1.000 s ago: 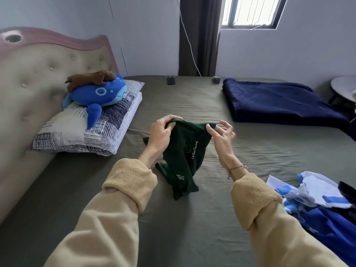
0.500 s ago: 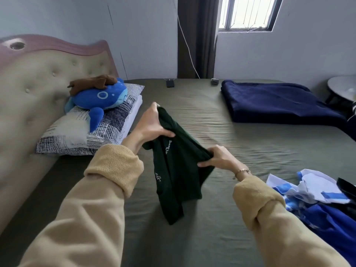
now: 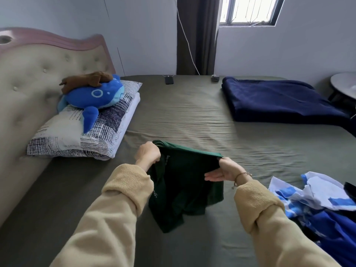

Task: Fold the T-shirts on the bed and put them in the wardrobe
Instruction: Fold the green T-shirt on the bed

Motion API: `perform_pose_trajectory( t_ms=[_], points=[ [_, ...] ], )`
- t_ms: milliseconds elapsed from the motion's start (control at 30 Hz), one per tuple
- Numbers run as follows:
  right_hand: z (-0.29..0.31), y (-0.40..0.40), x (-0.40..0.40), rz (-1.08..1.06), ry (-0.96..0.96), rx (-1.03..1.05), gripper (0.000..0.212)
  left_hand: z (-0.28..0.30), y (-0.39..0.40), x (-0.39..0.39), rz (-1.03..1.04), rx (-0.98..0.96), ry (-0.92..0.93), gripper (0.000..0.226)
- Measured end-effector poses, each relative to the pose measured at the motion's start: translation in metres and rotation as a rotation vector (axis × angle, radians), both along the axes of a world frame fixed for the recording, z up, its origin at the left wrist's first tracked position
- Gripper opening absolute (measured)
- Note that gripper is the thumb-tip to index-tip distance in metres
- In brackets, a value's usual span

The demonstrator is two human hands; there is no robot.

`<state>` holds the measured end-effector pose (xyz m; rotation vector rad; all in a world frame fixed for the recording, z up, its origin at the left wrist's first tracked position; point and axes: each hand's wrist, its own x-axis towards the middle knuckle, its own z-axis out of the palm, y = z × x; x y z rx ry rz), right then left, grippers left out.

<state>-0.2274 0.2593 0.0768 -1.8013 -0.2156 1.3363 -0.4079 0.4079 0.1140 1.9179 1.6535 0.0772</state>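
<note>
Head view: the bed point(image 3: 192, 116) fills most of the frame, covered in an olive sheet, with its padded headboard point(image 3: 28, 78) at nine to ten o'clock. A folded navy blanket point(image 3: 279, 101) lies on the sheet at two o'clock. At nine o'clock a patterned pillow point(image 3: 77, 137) leans by the headboard, and a blue plush toy point(image 3: 94, 95) lies on top of it with a brown plush point(image 3: 86, 79) across its back. At four o'clock, on the sheet's right edge, sits a crumpled heap of blue and white shirts point(image 3: 317, 205). Near the centre, slightly toward six o'clock, a dark green T-shirt point(image 3: 183, 185) hangs between the two hands, its top edge stretched taut and its lower part drooping toward the sheet; whether the hem touches the sheet I cannot tell. The left hand point(image 3: 148, 154) is clenched around the shirt's upper left corner, fabric bunched in the fist. The right hand point(image 3: 223, 169) pinches the upper right corner, with its other fingers extended under the cloth; a thin bracelet point(image 3: 240, 175) circles that wrist. Both arms wear tan sleeves. At twelve o'clock, on the far edge of the bed, a small dark device point(image 3: 169, 80) and a small grey box point(image 3: 214, 78) lie well apart. A round table point(image 3: 344, 81) shows at three o'clock.
</note>
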Motion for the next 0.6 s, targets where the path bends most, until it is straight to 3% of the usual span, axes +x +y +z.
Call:
perform_pose_trajectory(
  t_ms=[67, 100, 200, 300, 400, 500, 600],
  points=[
    [-0.004, 0.011, 0.015, -0.12, 0.029, 0.142, 0.02, -0.005, 0.011, 0.017, 0.232, -0.381, -0.571, 0.041],
    [-0.005, 0.017, 0.021, -0.166, 0.031, 0.21, 0.022, -0.007, 0.016, 0.024, 0.292, -0.478, -0.779, 0.043],
    [0.004, 0.038, 0.036, -0.177, -0.099, 0.343, 0.019, -0.005, 0.029, 0.048, 0.314, -0.457, -1.046, 0.044],
    [0.023, 0.057, 0.06, -0.159, -0.499, 0.447, 0.049, 0.008, 0.045, 0.067, 0.16, -0.177, -1.076, 0.046],
    [0.047, 0.062, 0.074, -0.13, -0.894, 0.533, 0.054, 0.018, 0.055, 0.071, -0.008, 0.144, -1.075, 0.053],
    [0.048, 0.056, 0.07, -0.151, -1.048, 0.481, 0.053, 0.007, 0.048, 0.062, -0.108, 0.359, -0.893, 0.071],
    [0.015, 0.041, 0.06, -0.034, -1.151, 0.201, 0.054, -0.03, 0.03, 0.045, -0.171, 0.36, -0.592, 0.082]
  ],
)
